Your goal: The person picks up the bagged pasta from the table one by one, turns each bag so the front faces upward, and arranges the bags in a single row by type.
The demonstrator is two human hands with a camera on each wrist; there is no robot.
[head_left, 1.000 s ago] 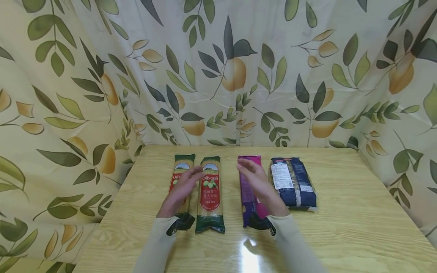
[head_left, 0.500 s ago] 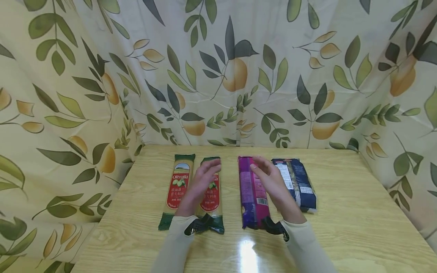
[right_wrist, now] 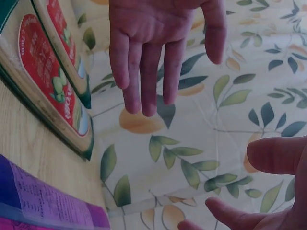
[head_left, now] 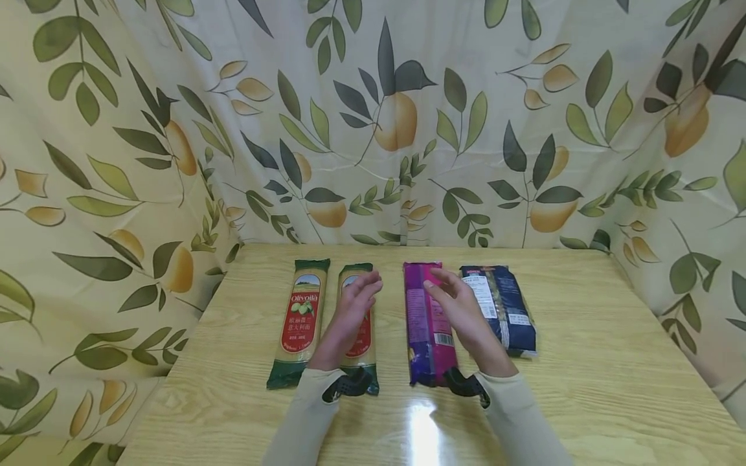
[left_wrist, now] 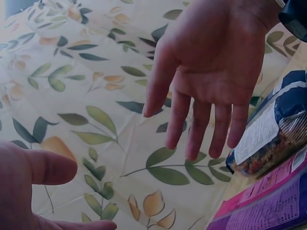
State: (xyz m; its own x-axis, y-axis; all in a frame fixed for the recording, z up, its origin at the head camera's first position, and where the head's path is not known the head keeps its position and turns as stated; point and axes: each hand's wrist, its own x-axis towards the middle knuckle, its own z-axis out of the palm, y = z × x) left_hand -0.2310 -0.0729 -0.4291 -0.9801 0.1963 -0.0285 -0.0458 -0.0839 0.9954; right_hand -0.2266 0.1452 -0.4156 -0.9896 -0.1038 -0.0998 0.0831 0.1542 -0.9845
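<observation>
My left hand (head_left: 350, 314) is raised over the table with nothing in it, its fingers extended. In the head view it overlaps a green-ended Olivoilà spaghetti pack (head_left: 354, 367), while a second spaghetti pack (head_left: 300, 317) lies to its left. Level with it, my right hand (head_left: 469, 317) faces it palm inward, also holding nothing. That hand partly covers a long magenta-and-purple packet (head_left: 422, 323). Farther right lies a navy bag (head_left: 515, 310) with a white label; the left wrist view shows pasta pieces through its clear window. Both palms and the spread fingers appear across the two wrist views.
All the packs lie in a row on a light wood-grain table (head_left: 606, 362). A leaf-and-fruit patterned curtain (head_left: 361, 129) hangs behind and along the sides. Dark wrist straps with cameras (head_left: 350, 385) sit at both cuffs.
Both hands have shifted right since a second ago, the left from the first spaghetti pack to the second. In the last half second they have barely moved. The packs stay in place.
</observation>
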